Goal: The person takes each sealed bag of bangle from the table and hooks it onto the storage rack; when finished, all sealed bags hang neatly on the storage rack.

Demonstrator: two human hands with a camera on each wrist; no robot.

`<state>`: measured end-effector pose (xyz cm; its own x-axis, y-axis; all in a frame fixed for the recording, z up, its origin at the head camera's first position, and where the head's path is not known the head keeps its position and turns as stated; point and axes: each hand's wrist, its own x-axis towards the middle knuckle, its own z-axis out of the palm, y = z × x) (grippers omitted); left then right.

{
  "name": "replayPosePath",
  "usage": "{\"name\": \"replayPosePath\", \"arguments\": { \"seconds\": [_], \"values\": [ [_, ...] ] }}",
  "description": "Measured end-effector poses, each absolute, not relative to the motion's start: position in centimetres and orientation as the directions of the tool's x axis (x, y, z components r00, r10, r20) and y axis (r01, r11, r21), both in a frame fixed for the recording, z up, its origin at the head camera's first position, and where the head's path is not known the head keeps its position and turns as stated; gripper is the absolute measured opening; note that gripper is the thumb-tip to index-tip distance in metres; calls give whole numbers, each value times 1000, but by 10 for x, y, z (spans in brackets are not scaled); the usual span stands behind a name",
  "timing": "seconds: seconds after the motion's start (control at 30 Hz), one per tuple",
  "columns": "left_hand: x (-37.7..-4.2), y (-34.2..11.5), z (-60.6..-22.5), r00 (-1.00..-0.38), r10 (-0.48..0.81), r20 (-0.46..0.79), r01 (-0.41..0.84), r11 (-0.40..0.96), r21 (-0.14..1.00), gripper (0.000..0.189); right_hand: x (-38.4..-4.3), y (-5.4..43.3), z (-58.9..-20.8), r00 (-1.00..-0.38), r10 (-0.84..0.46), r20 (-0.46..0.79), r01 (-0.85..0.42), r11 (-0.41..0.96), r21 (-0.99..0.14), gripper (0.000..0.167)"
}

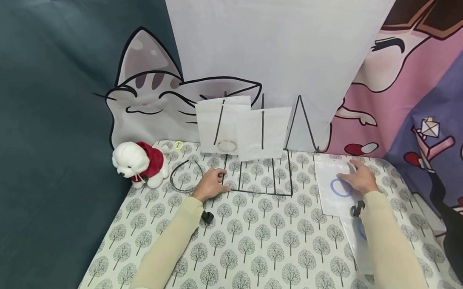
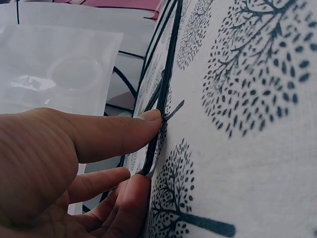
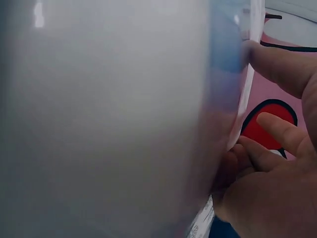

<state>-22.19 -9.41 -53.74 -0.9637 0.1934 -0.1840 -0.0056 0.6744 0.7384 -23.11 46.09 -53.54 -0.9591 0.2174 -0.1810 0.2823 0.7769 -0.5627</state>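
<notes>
My left hand (image 1: 219, 181) lies on the tree-print tablecloth with its fingers fairly straight. In the left wrist view the fingertips (image 2: 151, 116) press against the base wire of a black wire rack (image 2: 167, 84). The rack (image 1: 261, 192) stands at the back middle, with two clear bags (image 1: 221, 123) hanging on its hooks. My right hand (image 1: 350, 172) rests on a clear bag (image 1: 326, 199) holding a blue ring (image 1: 336, 190), lying flat at the right. Up close, that bag (image 3: 124, 124) fills the right wrist view, and a fingertip (image 3: 270, 59) touches its edge.
A white plush dog in a red hood (image 1: 138, 162) sits at the left. A black headband (image 1: 179, 177) lies beside it and a small yellow ring (image 1: 178, 145) behind. Another clear bag (image 1: 360, 247) lies under my right forearm. Printed cloth backdrops close the back and both sides.
</notes>
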Motion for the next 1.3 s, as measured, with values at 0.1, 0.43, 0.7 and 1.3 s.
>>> {"name": "replayPosePath", "arguments": {
  "seconds": [0.1, 0.43, 0.7, 1.3],
  "values": [
    [-223, -95, -536, -964, 194, -182, -6, 669, 743, 75, -233, 462, -534, -961, 221, -164, 275, 772, -573, 103],
    [-225, -94, -539, -963, 197, -183, -5, 667, 745, 75, -230, 465, -536, -957, 263, -122, 284, 762, -581, 106],
    [-224, -93, -539, -963, 195, -186, -6, 675, 738, 75, -225, 470, -537, -949, 277, -153, 310, 720, -621, 94],
    [-222, -95, -536, -964, 194, -179, 1, 679, 734, 74, -211, 458, -519, -916, 396, 65, 187, 566, -803, 56]
  ]
}}
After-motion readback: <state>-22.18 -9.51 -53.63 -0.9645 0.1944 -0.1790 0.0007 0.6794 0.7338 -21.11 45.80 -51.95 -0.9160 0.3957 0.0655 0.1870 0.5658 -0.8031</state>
